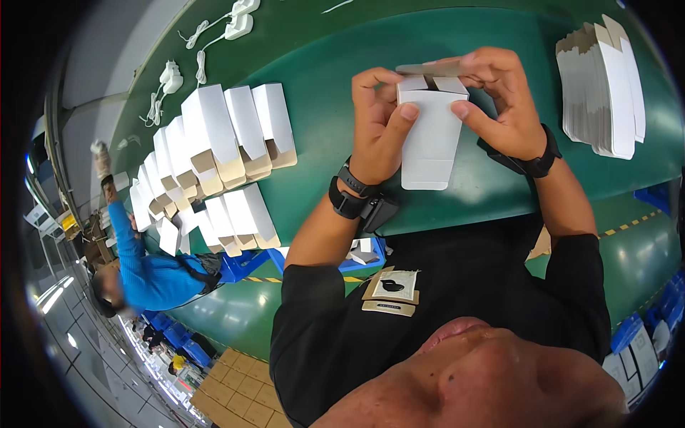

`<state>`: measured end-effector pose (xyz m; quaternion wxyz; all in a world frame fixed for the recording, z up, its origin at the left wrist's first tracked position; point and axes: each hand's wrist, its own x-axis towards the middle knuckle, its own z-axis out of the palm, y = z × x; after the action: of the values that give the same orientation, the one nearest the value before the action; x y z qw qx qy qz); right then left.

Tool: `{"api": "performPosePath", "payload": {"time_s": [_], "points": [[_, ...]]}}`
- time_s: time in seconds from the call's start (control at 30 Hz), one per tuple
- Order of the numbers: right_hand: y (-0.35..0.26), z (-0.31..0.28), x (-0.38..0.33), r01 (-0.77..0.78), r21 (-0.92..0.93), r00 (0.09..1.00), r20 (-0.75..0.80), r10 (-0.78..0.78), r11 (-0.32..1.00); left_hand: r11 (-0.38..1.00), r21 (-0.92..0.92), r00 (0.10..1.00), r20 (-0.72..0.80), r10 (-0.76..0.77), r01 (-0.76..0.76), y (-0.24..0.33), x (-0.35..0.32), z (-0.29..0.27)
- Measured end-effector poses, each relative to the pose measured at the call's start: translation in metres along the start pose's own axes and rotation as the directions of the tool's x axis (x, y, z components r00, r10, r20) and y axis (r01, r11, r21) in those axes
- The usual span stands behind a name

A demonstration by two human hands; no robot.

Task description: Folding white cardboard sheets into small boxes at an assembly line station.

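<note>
Between my two hands, above the green tabletop, is a small white carton (430, 139). A flap stands out from its far end, and another flap hangs at the end nearest me. My left hand (378, 121) grips the carton's left side, its thumb on the front panel near the far edge. On the other side my right hand (503, 107) has its thumb at the right edge, its fingers behind by the raised flap (432, 69). The fingertips behind the carton are partly hidden. Both wrists carry black straps.
Several opened white cartons (209, 128) stand in rows at the left of the green table (335, 64). White chargers with cables (171, 77) lie beyond them. A stack of flat cartons (596, 93) sits at the right. A person in a blue top (160, 278) works at the left.
</note>
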<state>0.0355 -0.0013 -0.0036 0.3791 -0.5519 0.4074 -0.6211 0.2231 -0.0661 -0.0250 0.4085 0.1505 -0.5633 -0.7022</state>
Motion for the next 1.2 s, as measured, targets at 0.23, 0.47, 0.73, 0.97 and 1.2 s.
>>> {"api": "performPosePath", "payload": {"time_s": [0.23, 0.47, 0.73, 0.97, 1.2], "points": [[0.0, -0.019, 0.01, 0.124, -0.243, 0.974, 0.217, -0.07, 0.962, 0.985, 0.157, 0.997, 0.04, 0.067, -0.073, -0.005, -0.004, 0.004], [-0.003, -0.015, 0.005, -0.097, -0.046, 0.989, 0.109, 0.101, 0.994, 0.908, 0.394, 0.984, 0.156, 0.084, -0.14, -0.006, -0.004, -0.001], [-0.005, -0.019, 0.003, -0.14, -0.04, 0.981, 0.128, 0.144, 0.989, 0.841, 0.485, 0.963, 0.229, 0.144, -0.241, -0.007, -0.007, -0.002], [-0.007, -0.02, 0.003, -0.126, -0.084, 0.963, 0.23, 0.143, 0.988, 0.878, 0.42, 0.971, 0.162, 0.178, -0.231, -0.005, -0.008, 0.001], [-0.006, -0.014, 0.007, 0.006, -0.261, 0.975, 0.214, 0.052, 0.965, 0.956, 0.252, 0.989, 0.053, 0.138, -0.147, -0.007, -0.002, 0.002]]}}
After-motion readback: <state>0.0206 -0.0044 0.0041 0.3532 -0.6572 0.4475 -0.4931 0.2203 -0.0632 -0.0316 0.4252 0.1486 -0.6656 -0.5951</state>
